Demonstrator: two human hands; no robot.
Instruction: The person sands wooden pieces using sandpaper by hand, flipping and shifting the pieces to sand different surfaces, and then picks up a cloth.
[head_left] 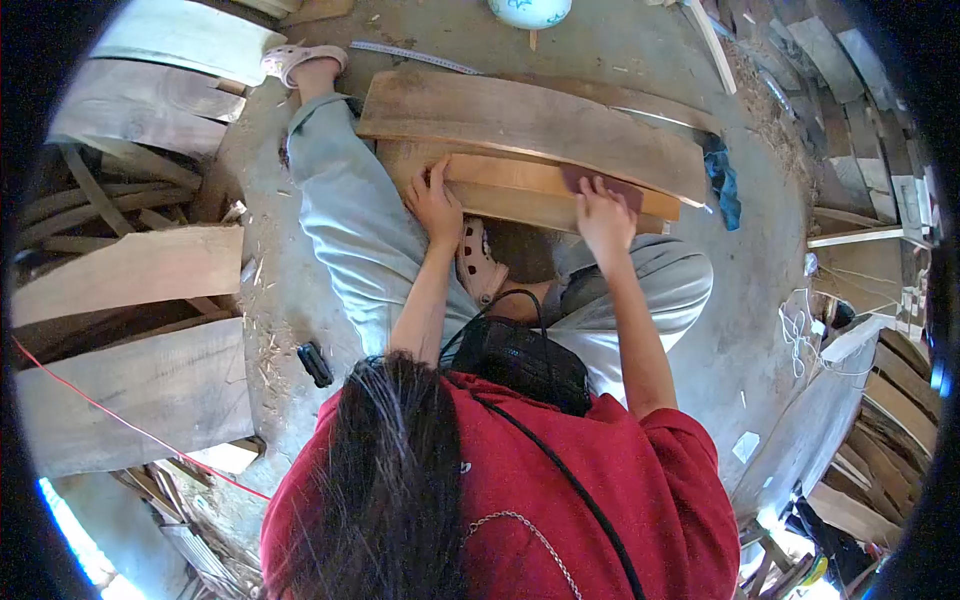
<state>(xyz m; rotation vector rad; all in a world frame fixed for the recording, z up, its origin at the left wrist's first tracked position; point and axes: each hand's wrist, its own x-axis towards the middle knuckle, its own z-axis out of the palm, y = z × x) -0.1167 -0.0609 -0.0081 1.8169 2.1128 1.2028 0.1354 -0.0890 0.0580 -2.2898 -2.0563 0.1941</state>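
A narrow, light-coloured wooden board lies crosswise in front of me, over other planks. My left hand grips its left end, with fingers over the top face. Toward the right end, my right hand presses a dark reddish-brown sheet of sandpaper against the board, fingertips on the sheet. Just beyond, a wide grey-brown plank lies along the board, its near edge close to the sandpaper. The underside of the narrow board is hidden.
A ruler lies on the floor beyond the planks. Blue cloth sits at the wide plank's right end. Stacked boards line the left side, with more timber at right. A black object and white cable lie on the floor.
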